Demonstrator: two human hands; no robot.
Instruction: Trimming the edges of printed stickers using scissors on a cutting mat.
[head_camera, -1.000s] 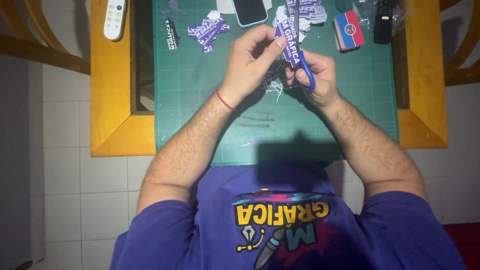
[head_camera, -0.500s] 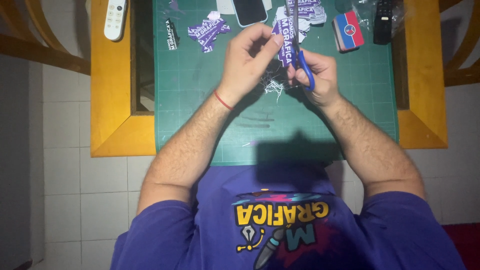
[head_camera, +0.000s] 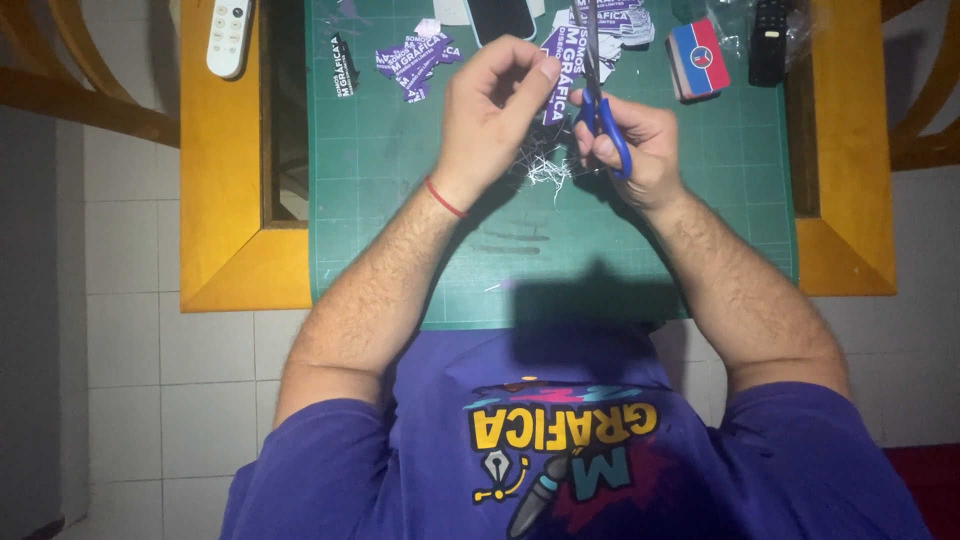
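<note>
I am observing the left hand (head_camera: 495, 115) pinching a purple printed strip (head_camera: 563, 82) above the green cutting mat (head_camera: 400, 220), while the right hand (head_camera: 640, 140) is clenching blue-handled scissors (head_camera: 600, 110) against it.

Two bare hands work at the upper middle of the frame: a left hand (head_camera: 492, 118) and a right hand (head_camera: 640, 145). One pair of blue-handled metal scissors (head_camera: 603, 105), one green gridded cutting mat (head_camera: 400, 230), one white remote control (head_camera: 229, 35) at upper left, one black remote control (head_camera: 768, 40) at upper right, one dark smartphone (head_camera: 500, 18) at the top edge.
</note>
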